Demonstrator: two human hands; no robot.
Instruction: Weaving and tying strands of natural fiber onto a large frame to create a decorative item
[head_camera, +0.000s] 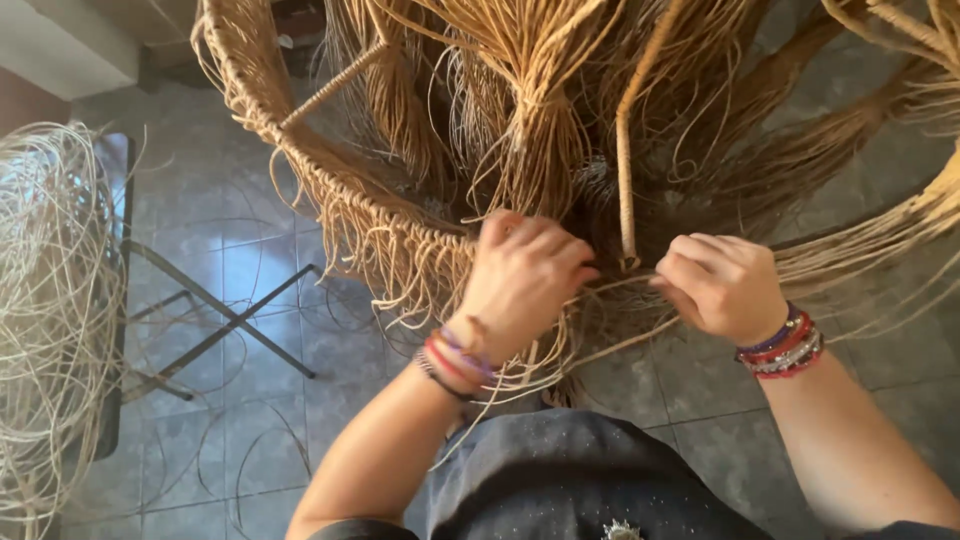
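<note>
Nearest the camera, a dark grey garment (570, 480) fills the bottom edge below the woven rim (300, 165). Just above it, the left hand (520, 280) curls shut on a bundle of tan strands (610, 285) at the rim's near edge. The right hand (722, 285), just right of it, is closed on the same strands, which run roughly level between the two fists. Both wrists wear coloured bracelets (785, 345). A wrapped upright rod (626, 150) rises from the strands, its long axis near vertical. The rim curves away up and left, with loose fibre tufts (530, 110) hanging inside it. Left of the rim, open tiled floor (240, 270) holds a folding metal frame (215, 330) and, at the far left edge, a coil of pale cane (45, 300).
</note>
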